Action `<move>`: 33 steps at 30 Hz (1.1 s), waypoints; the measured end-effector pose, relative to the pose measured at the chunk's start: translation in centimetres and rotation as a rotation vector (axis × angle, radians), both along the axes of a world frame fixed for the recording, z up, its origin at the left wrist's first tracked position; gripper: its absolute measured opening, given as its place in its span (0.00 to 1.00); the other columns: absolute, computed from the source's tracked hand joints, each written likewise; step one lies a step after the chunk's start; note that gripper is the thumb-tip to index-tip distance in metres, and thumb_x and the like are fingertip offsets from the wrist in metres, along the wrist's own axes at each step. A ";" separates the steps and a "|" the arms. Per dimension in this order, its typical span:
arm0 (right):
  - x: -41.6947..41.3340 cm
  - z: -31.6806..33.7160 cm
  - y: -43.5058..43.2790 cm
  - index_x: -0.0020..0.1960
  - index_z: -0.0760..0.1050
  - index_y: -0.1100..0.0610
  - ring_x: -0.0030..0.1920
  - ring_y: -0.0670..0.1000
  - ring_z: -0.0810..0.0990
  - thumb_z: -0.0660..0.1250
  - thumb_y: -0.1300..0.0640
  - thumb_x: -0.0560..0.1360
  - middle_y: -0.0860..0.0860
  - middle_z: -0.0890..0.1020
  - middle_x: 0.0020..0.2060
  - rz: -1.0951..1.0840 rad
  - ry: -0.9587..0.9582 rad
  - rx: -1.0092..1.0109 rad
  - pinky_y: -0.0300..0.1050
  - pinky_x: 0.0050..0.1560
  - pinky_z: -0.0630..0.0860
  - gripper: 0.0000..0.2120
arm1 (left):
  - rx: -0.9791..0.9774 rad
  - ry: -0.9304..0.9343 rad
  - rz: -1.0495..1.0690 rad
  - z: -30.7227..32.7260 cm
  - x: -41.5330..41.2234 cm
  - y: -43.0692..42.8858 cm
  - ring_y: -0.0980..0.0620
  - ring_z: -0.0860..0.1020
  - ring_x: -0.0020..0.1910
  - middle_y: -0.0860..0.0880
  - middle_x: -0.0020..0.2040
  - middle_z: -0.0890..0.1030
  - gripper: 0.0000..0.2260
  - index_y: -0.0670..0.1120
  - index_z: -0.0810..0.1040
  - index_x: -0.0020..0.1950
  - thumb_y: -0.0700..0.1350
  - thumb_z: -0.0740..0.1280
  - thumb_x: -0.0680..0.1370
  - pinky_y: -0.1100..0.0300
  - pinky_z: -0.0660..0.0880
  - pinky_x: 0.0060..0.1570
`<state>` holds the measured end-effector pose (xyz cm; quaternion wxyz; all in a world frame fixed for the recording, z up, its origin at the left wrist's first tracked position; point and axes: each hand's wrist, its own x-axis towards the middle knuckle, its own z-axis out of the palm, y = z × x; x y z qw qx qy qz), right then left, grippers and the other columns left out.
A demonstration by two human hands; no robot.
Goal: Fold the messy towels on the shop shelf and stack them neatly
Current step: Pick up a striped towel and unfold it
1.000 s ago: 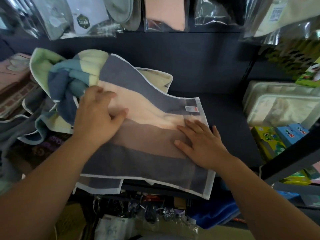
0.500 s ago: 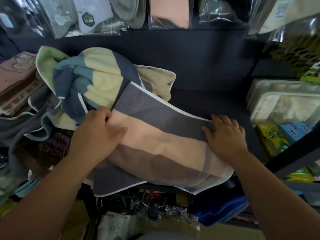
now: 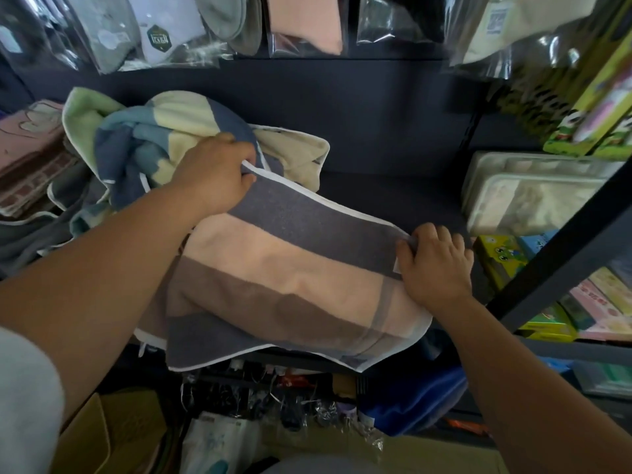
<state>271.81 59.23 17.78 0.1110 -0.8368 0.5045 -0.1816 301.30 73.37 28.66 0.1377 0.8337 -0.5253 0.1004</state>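
1. In the head view we see the striped towel (image 3: 290, 268), banded grey, peach and brown with a white hem. It lies folded over on the dark shelf (image 3: 393, 196), and its near edge hangs past the shelf front.
2. The left hand (image 3: 215, 172) pinches the towel's far left corner at the white hem, fingers curled round the cloth.
3. The right hand (image 3: 434, 265) grips the right end of the grey band, thumb on top and fingers curled over the edge.
4. A small white tag (image 3: 396, 266) shows just beside the right thumb; we cannot read it.
5. Behind the left hand sits the messy pile of towels (image 3: 143, 142), blue, cream and pale green, touching the striped one.
6. Above, a hanging packet carries a dark hexagonal badge (image 3: 159, 37); its lettering is too blurred for us to make out.
7. At top right a bag bears a square code label (image 3: 496, 18), also illegible.
8. On the right, yellow and blue boxes (image 3: 499, 254) show cartoon frog faces, and their print is too small to read.
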 end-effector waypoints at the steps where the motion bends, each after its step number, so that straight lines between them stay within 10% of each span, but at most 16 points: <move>1: -0.3 0.0 0.0 0.53 0.72 0.54 0.59 0.62 0.73 0.59 0.45 0.81 0.55 0.77 0.55 0.019 -0.051 0.013 0.58 0.58 0.67 0.13 | -0.039 0.036 -0.014 0.2 -0.3 0.3 0.42 0.76 0.47 0.46 0.46 0.75 0.04 0.45 0.77 0.50 0.44 0.69 0.77 0.53 0.68 0.41; 6: -1.9 1.3 0.2 0.46 0.68 0.50 0.45 0.51 0.75 0.65 0.52 0.80 0.50 0.75 0.45 0.127 -0.363 0.239 0.46 0.39 0.68 0.07 | -0.288 0.335 -0.029 0.4 -1.4 4.1 0.53 0.69 0.33 0.48 0.37 0.72 0.07 0.55 0.73 0.50 0.43 0.67 0.79 0.57 0.67 0.34; 11: -3.4 2.7 1.6 0.39 0.74 0.47 0.42 0.43 0.77 0.74 0.58 0.73 0.46 0.80 0.40 0.232 -0.358 0.223 0.42 0.40 0.71 0.11 | -0.506 0.544 -0.111 0.3 -1.8 9.3 0.48 0.78 0.52 0.49 0.50 0.81 0.16 0.63 0.78 0.49 0.38 0.68 0.80 0.50 0.75 0.55; 16: -4.7 4.5 4.1 0.40 0.81 0.49 0.34 0.43 0.78 0.78 0.62 0.71 0.48 0.82 0.33 0.324 -0.442 0.227 0.32 0.35 0.73 0.10 | -0.624 0.665 -0.169 -0.1 -1.8 13.2 0.60 0.80 0.46 0.60 0.44 0.83 0.18 0.60 0.80 0.45 0.34 0.69 0.79 0.64 0.77 0.47; 23: -5.9 7.4 9.0 0.40 0.82 0.53 0.35 0.42 0.79 0.70 0.58 0.76 0.49 0.84 0.35 0.433 -0.581 0.325 0.32 0.38 0.75 0.06 | -0.601 0.756 -0.172 -2.3 -0.2 18.5 0.63 0.78 0.39 0.58 0.38 0.83 0.22 0.60 0.81 0.42 0.30 0.70 0.76 0.71 0.75 0.41; 33: -4.6 6.6 15.1 0.42 0.77 0.53 0.39 0.39 0.79 0.69 0.60 0.78 0.45 0.79 0.33 0.178 -0.445 -0.058 0.28 0.35 0.71 0.07 | -0.506 0.936 -0.190 -4.0 1.4 21.3 0.63 0.80 0.32 0.58 0.32 0.83 0.21 0.56 0.85 0.36 0.28 0.71 0.73 0.71 0.76 0.35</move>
